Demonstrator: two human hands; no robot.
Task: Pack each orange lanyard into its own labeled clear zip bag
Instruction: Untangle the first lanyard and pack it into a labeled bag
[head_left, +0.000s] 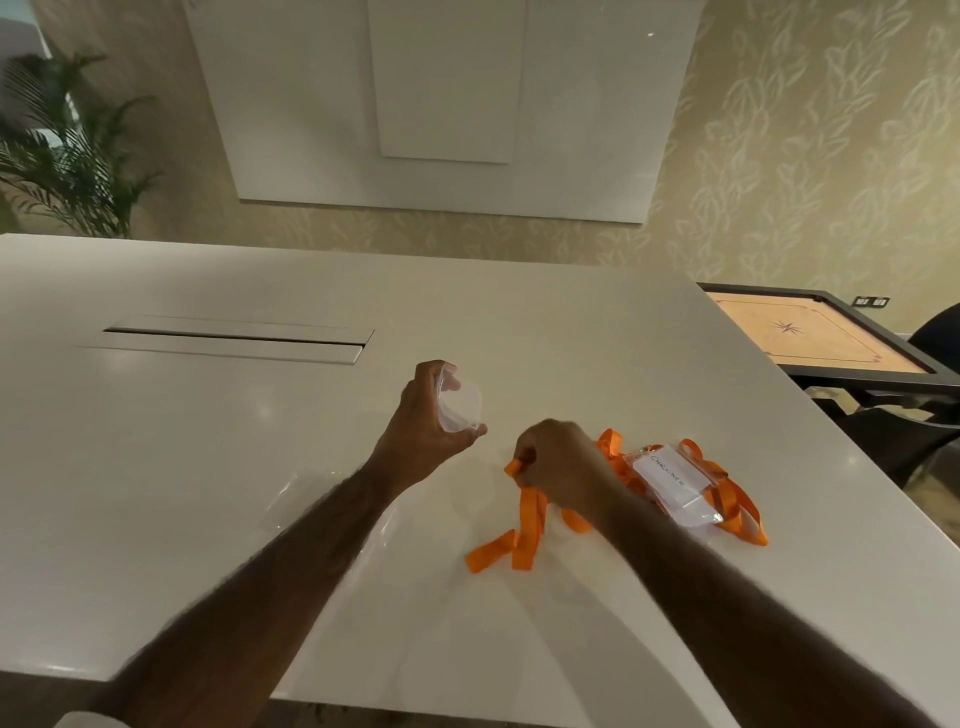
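Note:
My left hand (431, 415) holds a small clear zip bag (460, 402) upright above the white table (208, 441), fingers curled round it. My right hand (558, 467), just to its right, pinches a folded orange lanyard (527, 530) whose loose ends trail down onto the table. Behind my right hand lies a clear zip bag with a white handwritten label (675, 480), resting on more orange lanyard strap (737, 499). A flat clear plastic bag (306, 493) lies on the table under my left forearm.
A recessed cable hatch (234, 340) sits in the tabletop at the far left. A carrom board (826, 332) stands beyond the table's right edge, with a dark chair (914, 436) beside it. A potted plant (67, 156) is at the back left.

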